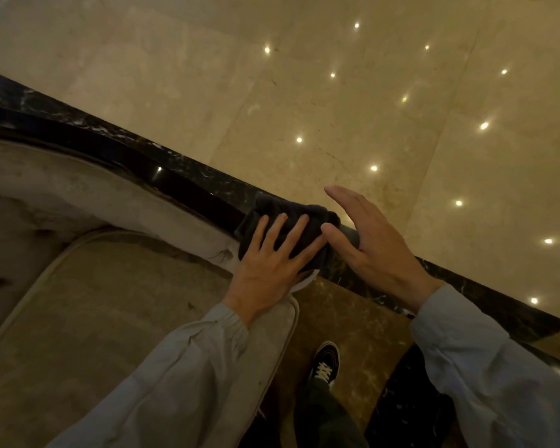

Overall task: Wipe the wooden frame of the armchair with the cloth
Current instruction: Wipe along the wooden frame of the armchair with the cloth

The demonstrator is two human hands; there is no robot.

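Observation:
A dark cloth point(285, 211) lies bunched over the end of the armchair's glossy dark wooden frame point(175, 185), which curves from the left edge toward the middle. My left hand point(272, 257) presses flat on the cloth, fingers spread. Just right of the cloth hovers my right hand point(366, 240), fingers apart and holding nothing, its thumb near the cloth's right end.
The armchair's beige upholstered back point(62, 179) and seat cushion point(117, 312) fill the lower left. A dark marble strip point(466, 289) crosses the polished beige floor point(337, 92), which reflects ceiling lights. My shoe point(325, 360) stands on the brown floor below the hands.

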